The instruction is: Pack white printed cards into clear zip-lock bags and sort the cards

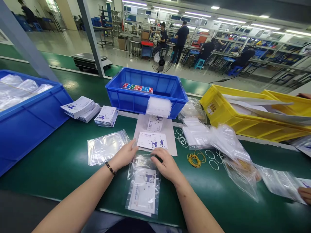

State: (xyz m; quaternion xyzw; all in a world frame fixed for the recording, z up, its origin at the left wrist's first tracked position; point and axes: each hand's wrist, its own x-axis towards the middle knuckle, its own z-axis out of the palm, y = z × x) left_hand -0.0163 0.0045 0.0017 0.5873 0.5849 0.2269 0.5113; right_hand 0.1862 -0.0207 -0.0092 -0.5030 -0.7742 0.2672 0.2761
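A clear zip bag (143,163) lies flat in front of me, its mouth facing away. Inside it are white printed leaflets (145,194) with a purple picture. My left hand (125,153), with a beaded bracelet on its wrist, is closed at the bag's upper left corner. At the upper right corner my right hand (167,165) has its fingers curled on the bag's edge. Just beyond the fingertips, a stack of printed leaflets (152,139) rests on a grey sheet (173,147). Empty zip bags (107,147) lie to the left of my left hand.
Leaflet stacks (105,116) stand at the back left, near a blue crate (31,129). Another blue crate (126,97) is behind. Rubber bands (194,160), white rings (213,164), plastic bags (196,134) and a yellow crate (233,119) are right. Another person's hand (305,194) shows far right.
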